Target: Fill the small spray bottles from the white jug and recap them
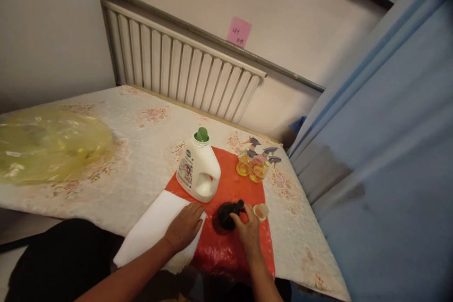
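Observation:
My left hand [184, 227] lies flat, fingers spread, on a white cloth [155, 231] at the table's near edge. My right hand [247, 229] is closed around a small black bottle [227, 214] that stands on a red plastic sheet [231, 250]. A small clear funnel-like cup [261, 211] lies just right of that hand. Behind the hands stands a white detergent jug [198, 167] with an open green spout. Two or three small spray bottles [254, 165] with yellow liquid and grey triggers stand at the red sheet's far right corner.
A floral tablecloth [141, 151] covers the table. A yellow translucent plastic bag [49, 144] lies at the left. A white radiator [184, 73] runs along the wall behind, and a blue curtain [382, 151] hangs close at the right.

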A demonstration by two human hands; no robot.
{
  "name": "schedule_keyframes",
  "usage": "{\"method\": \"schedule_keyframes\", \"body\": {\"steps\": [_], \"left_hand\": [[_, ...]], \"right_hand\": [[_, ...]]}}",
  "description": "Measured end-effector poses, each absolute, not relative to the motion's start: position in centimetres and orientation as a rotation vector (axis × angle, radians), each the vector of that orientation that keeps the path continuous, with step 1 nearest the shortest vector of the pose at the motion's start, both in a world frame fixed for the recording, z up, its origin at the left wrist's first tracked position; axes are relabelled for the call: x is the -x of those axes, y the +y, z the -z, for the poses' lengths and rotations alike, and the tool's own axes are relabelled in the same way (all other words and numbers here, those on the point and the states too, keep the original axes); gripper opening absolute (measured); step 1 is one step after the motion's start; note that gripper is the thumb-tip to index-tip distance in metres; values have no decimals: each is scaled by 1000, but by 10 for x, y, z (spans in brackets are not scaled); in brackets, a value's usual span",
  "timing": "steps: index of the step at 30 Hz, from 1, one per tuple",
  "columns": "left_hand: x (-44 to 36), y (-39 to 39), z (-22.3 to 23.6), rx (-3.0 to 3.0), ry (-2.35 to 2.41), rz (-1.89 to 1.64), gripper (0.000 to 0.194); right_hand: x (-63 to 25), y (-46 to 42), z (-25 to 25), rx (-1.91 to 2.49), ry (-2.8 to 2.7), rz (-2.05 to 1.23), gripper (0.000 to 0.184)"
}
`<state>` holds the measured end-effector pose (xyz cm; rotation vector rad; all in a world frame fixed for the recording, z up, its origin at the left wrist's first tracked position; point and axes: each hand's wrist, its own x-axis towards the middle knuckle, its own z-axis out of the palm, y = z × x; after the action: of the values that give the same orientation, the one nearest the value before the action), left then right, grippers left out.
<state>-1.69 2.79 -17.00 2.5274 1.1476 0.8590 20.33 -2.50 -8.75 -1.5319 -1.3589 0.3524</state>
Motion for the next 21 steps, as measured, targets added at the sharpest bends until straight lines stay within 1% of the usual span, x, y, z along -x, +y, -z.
{"method": "schedule_keyframes", "body": {"steps": [11,18,21], "left_hand": [[17,29,174,-2543,1148,-893,31],[18,29,171,-2563,1151,-880,30],[18,29,172,-2551,1141,-901,30]], "right_hand": [[-198,-23,97,1635,-1242,-299,30],[-194,-22,92,1615,-1403,-162,23],[-193,-21,91,1604,-1428,-150,25]]}}
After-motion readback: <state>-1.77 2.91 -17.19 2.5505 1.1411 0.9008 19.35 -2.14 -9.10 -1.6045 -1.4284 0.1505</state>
